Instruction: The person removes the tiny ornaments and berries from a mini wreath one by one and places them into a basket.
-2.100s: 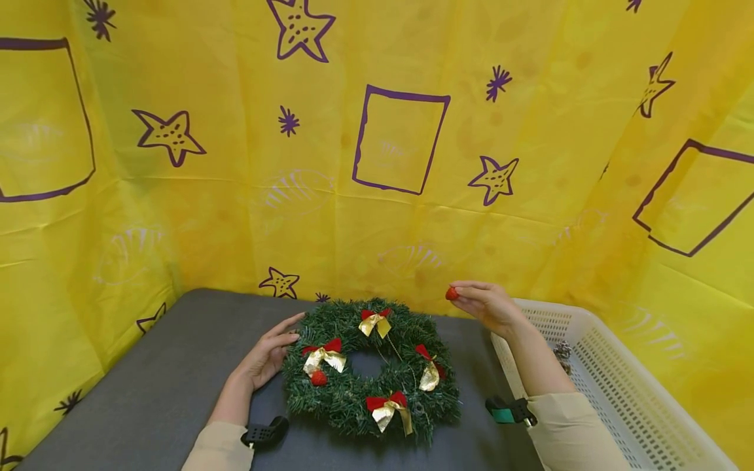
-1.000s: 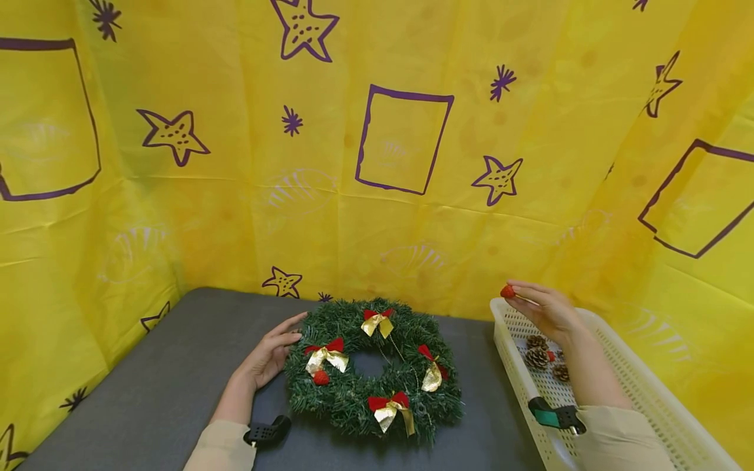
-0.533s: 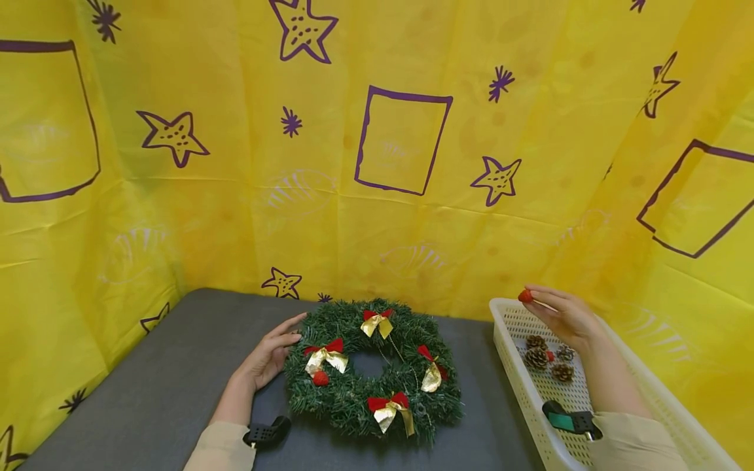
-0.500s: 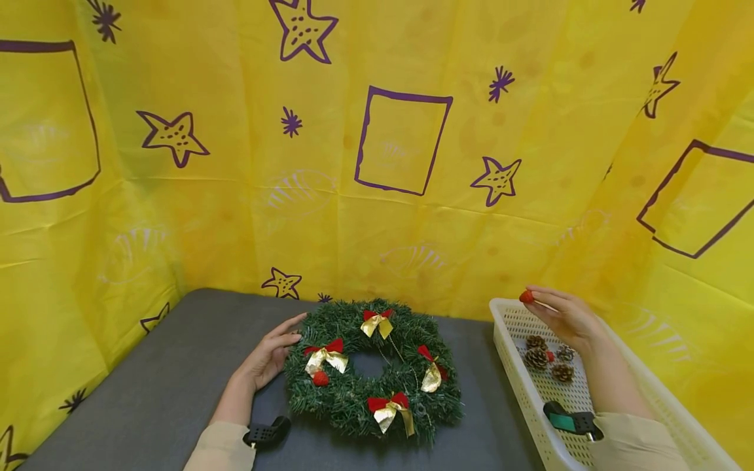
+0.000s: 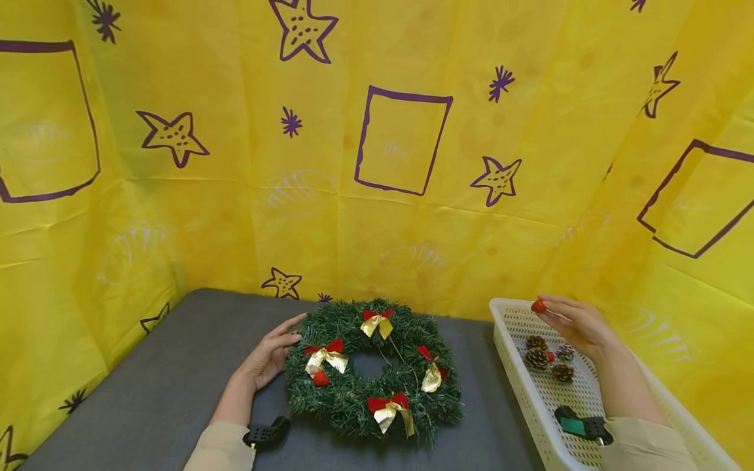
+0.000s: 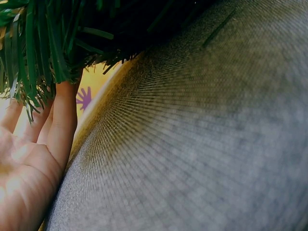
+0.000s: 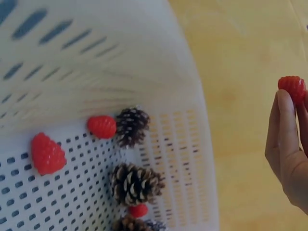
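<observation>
A round green wreath (image 5: 330,405) lies on the dark table, with red-and-gold bows (image 5: 387,409) around it and a red raspberry (image 5: 320,379) by the left bow. My left hand (image 5: 268,353) rests against the wreath's left side, its fingers extended; in the left wrist view the fingertips (image 6: 65,103) reach in among the needles. Above the far end of a white basket (image 5: 518,392), my right hand (image 5: 580,327) pinches a second red raspberry (image 7: 291,89) between its fingertips. In the right wrist view that raspberry stands out beyond the basket's wall, over the yellow backdrop.
Inside the basket are several brown pinecones (image 7: 137,184) and more red raspberries (image 7: 47,154). The basket's raised rim runs along the right of the table (image 5: 177,366). A yellow printed curtain (image 5: 235,229) closes off the back and sides.
With the raspberry pinched, my right hand has moved right from beside the wreath to over the basket, lately dipping slightly. The left hand and wreath have stayed in place.
</observation>
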Action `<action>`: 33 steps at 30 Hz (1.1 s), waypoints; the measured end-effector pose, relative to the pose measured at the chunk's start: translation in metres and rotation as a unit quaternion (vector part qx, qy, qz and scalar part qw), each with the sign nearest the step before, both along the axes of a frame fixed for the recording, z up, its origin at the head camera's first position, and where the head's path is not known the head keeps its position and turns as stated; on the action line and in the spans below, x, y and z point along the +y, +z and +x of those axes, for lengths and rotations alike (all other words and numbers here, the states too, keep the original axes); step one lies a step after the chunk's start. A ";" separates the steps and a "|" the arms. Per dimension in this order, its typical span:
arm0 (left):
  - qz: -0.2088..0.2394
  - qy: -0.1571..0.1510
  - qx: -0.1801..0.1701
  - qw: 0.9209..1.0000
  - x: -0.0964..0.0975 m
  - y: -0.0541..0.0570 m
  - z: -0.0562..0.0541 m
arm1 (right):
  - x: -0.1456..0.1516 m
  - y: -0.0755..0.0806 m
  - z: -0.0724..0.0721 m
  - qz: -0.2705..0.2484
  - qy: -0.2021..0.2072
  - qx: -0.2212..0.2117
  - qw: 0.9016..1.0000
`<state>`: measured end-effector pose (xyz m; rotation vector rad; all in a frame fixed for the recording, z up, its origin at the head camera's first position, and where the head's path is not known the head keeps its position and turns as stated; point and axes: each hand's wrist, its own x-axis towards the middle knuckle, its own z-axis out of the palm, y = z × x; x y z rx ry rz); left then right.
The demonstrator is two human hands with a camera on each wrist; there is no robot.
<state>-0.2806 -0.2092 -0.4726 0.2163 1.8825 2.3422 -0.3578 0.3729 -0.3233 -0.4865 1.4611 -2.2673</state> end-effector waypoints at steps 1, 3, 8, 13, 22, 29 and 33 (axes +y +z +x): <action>-0.001 0.000 0.001 1.000 0.000 0.000 0.000 | 0.002 -0.001 0.000 0.002 -0.001 0.000 1.000; -0.002 0.002 0.001 1.000 0.000 0.000 0.000 | 0.005 -0.003 0.000 0.003 -0.002 -0.004 1.000; -0.007 0.003 0.001 1.000 0.001 0.001 0.000 | 0.014 -0.009 -0.002 0.010 -0.004 -0.009 1.000; -0.002 0.003 0.000 1.000 0.000 0.000 -0.001 | 0.025 -0.015 -0.005 0.027 0.008 -0.001 1.000; 0.000 0.003 -0.001 1.000 0.000 -0.002 -0.002 | 0.037 -0.022 -0.004 0.057 0.001 0.006 0.998; 0.001 0.005 -0.003 1.000 0.000 -0.002 -0.002 | 0.043 -0.027 -0.004 0.062 -0.002 0.006 0.998; 0.001 0.003 -0.002 1.000 0.000 -0.002 -0.002 | 0.045 -0.028 -0.004 0.068 0.006 0.010 0.998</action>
